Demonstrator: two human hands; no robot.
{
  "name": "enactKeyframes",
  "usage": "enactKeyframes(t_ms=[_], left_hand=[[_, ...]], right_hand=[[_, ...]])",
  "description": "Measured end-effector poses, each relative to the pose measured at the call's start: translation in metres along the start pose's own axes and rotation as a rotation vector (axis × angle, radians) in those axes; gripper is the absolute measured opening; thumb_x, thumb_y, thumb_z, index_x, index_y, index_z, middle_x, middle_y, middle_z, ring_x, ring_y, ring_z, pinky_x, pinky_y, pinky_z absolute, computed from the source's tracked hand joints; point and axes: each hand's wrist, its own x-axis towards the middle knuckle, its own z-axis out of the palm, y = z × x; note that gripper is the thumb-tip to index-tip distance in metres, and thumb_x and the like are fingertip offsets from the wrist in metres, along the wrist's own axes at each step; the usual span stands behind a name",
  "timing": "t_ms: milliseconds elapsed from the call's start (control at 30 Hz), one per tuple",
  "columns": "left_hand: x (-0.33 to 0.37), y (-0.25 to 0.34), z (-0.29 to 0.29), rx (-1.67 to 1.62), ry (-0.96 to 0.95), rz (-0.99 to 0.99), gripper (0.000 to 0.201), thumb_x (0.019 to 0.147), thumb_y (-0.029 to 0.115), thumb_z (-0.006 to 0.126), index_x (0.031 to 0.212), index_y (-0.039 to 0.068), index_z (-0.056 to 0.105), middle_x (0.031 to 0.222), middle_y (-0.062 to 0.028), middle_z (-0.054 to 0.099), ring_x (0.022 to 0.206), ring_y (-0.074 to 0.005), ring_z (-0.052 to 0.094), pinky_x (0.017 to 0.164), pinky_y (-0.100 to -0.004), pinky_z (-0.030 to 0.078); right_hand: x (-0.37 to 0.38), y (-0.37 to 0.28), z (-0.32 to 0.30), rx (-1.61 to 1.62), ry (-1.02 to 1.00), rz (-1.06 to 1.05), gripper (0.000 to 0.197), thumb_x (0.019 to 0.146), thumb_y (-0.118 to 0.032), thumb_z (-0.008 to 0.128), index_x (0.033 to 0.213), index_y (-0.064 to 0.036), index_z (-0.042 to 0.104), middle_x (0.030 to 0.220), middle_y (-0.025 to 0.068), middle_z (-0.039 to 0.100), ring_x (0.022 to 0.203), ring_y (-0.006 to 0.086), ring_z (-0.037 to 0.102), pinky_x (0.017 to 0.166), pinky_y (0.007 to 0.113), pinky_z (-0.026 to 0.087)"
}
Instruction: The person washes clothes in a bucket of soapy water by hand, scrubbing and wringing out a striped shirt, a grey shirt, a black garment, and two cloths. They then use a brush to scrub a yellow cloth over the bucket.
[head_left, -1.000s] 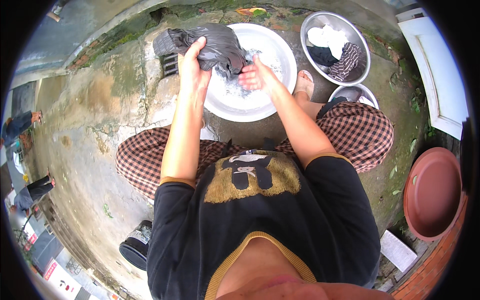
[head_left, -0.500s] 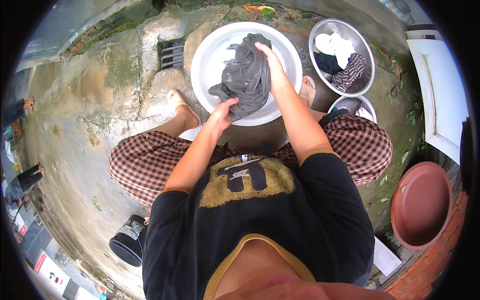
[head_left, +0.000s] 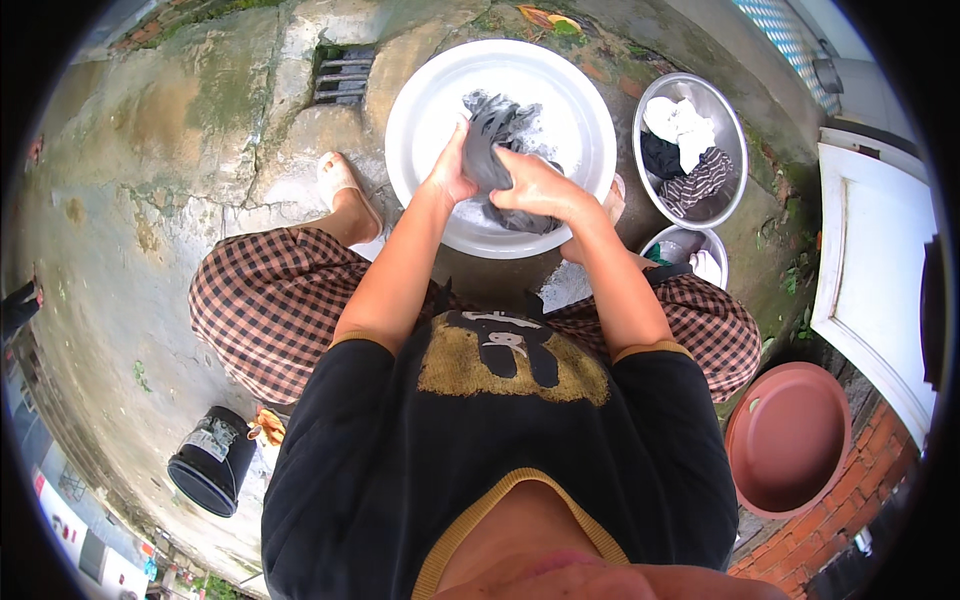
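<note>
A wet dark grey garment (head_left: 497, 128) lies bunched in a white round basin (head_left: 420, 110) of soapy water on the concrete ground. My left hand (head_left: 452, 168) grips the garment's left side. My right hand (head_left: 535, 188) clasps the same cloth from the right, and the two hands press close together over the basin's near half. Part of the garment hangs below my hands into the water.
A metal bowl (head_left: 725, 205) with white, dark and striped laundry stands right of the basin; a smaller metal bowl (head_left: 668, 243) sits below it. A reddish-brown tub (head_left: 788, 440) is at right, a black bucket (head_left: 210, 462) at lower left, a floor drain (head_left: 343, 73) behind.
The garment was lifted stretched over the drain, then brought across and down into the basin. Both hands have come together on it, bunching it in the water.
</note>
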Motion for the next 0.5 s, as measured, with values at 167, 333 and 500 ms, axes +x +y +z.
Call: enactKeyframes(t_ms=[167, 333, 500], left_hand=[[0.013, -0.004, -0.023, -0.318, -0.187, 0.212, 0.056, 0.094, 0.045, 0.044, 0.125, -0.002, 0.047, 0.105, -0.0216, 0.06, 0.094, -0.0289, 0.062, 0.086, -0.0431, 0.051], [0.009, -0.012, 0.017, -0.294, -0.072, 0.193, 0.04, 0.092, 0.028, 0.051, 0.12, 0.0, 0.053, 0.1, -0.0135, 0.064, 0.086, -0.0223, 0.063, 0.079, -0.0373, 0.053], [0.012, -0.03, 0.039, -0.134, 0.27, 0.503, 0.029, 0.089, 0.023, 0.059, 0.108, 0.001, 0.058, 0.1, -0.0099, 0.064, 0.083, -0.0199, 0.064, 0.074, -0.0359, 0.055]], right_hand=[[-0.027, -0.018, 0.032, -0.38, 0.106, -0.111, 0.037, 0.074, -0.013, 0.067, 0.103, 0.0025, 0.05, 0.101, 0.0187, 0.06, 0.09, 0.0354, 0.061, 0.078, 0.038, 0.049], [-0.052, 0.052, 0.016, 0.627, 0.388, 0.196, 0.068, 0.075, -0.011, 0.075, 0.133, -0.0049, 0.039, 0.128, 0.0113, 0.049, 0.119, 0.0194, 0.046, 0.099, 0.033, 0.038], [-0.009, 0.014, 0.033, 0.147, 0.571, -0.22, 0.094, 0.069, -0.014, 0.079, 0.144, -0.0061, 0.024, 0.145, 0.0149, 0.03, 0.134, 0.024, 0.031, 0.109, 0.036, 0.026]])
